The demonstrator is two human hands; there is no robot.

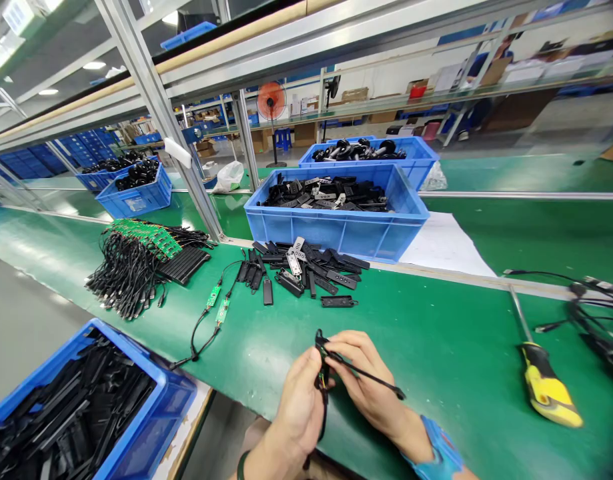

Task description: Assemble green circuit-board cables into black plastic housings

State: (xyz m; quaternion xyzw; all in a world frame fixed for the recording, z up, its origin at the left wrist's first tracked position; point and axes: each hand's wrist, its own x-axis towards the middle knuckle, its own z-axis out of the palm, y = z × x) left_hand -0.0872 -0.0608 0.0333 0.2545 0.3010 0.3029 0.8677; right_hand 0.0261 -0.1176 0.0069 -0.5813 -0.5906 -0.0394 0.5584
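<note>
Close to the bench's front edge, my left hand and my right hand meet around a small black plastic casing with black cables. Thin coloured wires show between my fingers, and one cable runs across my right hand. Both hands are closed on it; the fingers partly hide its shape. Beyond them lies a pile of black casing halves, a few with silvery plates. Left of my hands, two small green circuit boards lie on the bench with cables attached.
A blue bin of black parts stands behind the pile. At left are bundled boards with cables and a lower blue bin. A yellow-black screwdriver and loose cables lie right. A metal post rises from the bench.
</note>
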